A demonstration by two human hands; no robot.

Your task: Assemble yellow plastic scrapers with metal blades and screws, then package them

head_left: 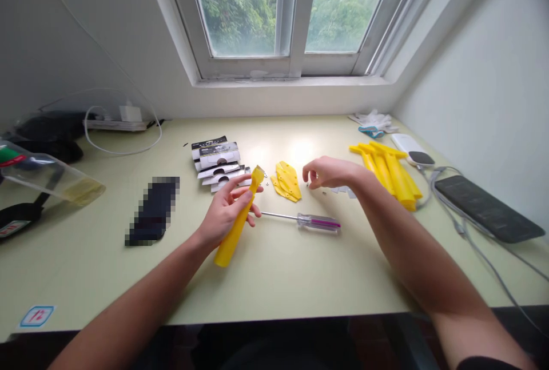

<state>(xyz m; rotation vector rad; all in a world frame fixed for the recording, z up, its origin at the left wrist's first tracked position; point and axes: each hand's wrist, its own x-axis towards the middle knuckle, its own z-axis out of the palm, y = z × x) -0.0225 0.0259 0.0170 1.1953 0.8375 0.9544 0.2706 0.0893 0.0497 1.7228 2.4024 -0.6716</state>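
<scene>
My left hand is wrapped round a yellow plastic handle, held tilted with its narrow, notched end up. My right hand reaches down to the tabletop with fingers curled together; whether a small part sits between the fingertips is hidden. Tiny metal pieces lie by those fingertips. Between my hands rests a small pile of flat yellow plastic plates with holes. Nearer to me lies a screwdriver with a clear and purple handle, its shaft pointing at my left hand.
Several more yellow handles are piled at the right, near white gloves, a white device and a black power bank with cables. Small boxes stand behind my left hand. Further left are a pixelated dark object and a plastic bottle.
</scene>
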